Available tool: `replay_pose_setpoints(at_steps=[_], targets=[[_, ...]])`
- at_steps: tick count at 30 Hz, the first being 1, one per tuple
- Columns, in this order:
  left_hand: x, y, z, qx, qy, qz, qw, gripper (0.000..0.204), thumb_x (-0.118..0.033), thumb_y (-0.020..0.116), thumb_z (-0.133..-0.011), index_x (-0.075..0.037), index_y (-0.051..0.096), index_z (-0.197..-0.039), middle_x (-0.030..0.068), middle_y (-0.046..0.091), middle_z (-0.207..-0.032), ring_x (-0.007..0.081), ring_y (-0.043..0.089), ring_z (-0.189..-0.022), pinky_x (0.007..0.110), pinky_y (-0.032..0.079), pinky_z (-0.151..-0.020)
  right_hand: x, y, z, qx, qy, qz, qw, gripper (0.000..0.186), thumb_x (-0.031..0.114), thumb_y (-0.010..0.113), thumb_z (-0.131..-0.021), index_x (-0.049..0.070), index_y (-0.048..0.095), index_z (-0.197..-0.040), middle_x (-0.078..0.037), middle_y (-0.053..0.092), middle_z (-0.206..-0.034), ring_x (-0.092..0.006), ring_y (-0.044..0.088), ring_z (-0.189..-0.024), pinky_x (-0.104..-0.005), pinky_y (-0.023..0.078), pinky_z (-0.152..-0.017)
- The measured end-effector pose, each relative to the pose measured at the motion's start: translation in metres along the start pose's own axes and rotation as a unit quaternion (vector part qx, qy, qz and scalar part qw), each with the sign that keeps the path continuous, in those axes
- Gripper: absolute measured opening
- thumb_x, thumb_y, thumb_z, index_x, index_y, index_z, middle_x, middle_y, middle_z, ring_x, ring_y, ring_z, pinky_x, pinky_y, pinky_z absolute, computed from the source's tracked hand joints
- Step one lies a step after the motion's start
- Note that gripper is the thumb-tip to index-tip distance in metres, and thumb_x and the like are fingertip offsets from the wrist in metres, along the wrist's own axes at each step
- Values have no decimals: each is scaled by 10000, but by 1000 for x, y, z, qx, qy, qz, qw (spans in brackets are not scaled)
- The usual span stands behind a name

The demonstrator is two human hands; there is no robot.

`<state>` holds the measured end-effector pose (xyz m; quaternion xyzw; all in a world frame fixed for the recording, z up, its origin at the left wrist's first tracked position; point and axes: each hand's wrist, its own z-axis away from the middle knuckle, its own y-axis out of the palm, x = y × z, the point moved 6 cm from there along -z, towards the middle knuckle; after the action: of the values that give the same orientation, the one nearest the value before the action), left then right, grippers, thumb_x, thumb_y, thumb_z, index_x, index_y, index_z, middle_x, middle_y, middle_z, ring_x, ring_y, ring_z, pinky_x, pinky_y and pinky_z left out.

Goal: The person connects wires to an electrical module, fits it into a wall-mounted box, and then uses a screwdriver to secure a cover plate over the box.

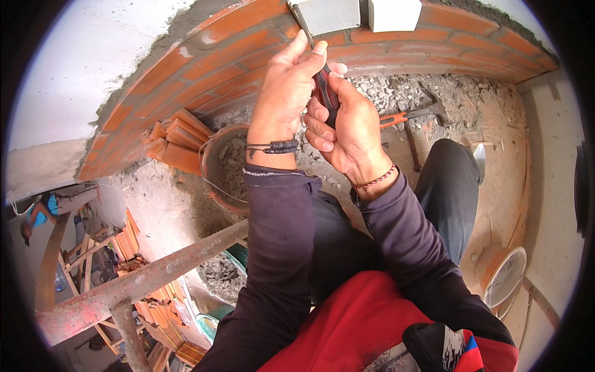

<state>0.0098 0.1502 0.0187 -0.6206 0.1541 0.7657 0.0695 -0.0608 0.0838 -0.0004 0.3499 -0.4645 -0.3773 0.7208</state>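
Both hands are raised in front of a brick wall on a screwdriver with a red and black handle (326, 93). My right hand (352, 127) is closed around that handle. Higher up, the fingers of my left hand (286, 87) pinch its metal shaft. The shaft points up to a white box-like fitting (328, 15) on the wall; whether the tip touches a screw there, I cannot tell. Beside it sits a second white fitting (395, 14).
Rubble (396, 93) and a claw hammer with an orange handle (393, 118) lie below the wall. A bucket (209, 164) stands left, near stacked bricks (180, 139); another bucket (499, 270) is at right. A rusty pole (155, 270) crosses lower left. Another person (44, 212) is far left.
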Motion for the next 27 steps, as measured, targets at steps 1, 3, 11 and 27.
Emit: replay_pose_setpoints(at_steps=[1,3,11,27], targets=[[-3,1,3,1,-6,-5,1000,540,-192,582,-1028,-41,404,-1514,141,714,-1035,93,648,-721,206,525,-536,-2,1,-1,30,14,-49,998,313,331,365,-1080,87,513,-952,-7,459,-636,-82,347,-409,-228,284,-333],[-6,4,5,-8,-15,-9,1000,540,-202,582,-1028,-51,404,-1514,144,724,-997,59,611,-644,172,463,-436,-5,0,-3,48,27,-84,995,299,348,347,-1083,110,507,-998,-8,464,-648,-82,344,-406,-225,292,-329],[-11,-3,6,-20,-8,-80,997,571,-218,568,-1036,-29,363,-1534,157,726,-1029,95,651,-761,237,546,-633,-15,1,-7,-7,-18,85,996,356,362,339,-1088,103,482,-888,9,458,-667,-86,345,-416,-237,293,-361],[75,-12,-34,32,-107,-391,914,507,-292,614,-964,47,565,-1338,295,616,-1293,405,612,-1197,424,497,-967,-14,-105,-17,-183,-214,516,809,371,337,490,-1051,20,655,-953,1,561,-662,-92,500,-589,-288,397,-541]])
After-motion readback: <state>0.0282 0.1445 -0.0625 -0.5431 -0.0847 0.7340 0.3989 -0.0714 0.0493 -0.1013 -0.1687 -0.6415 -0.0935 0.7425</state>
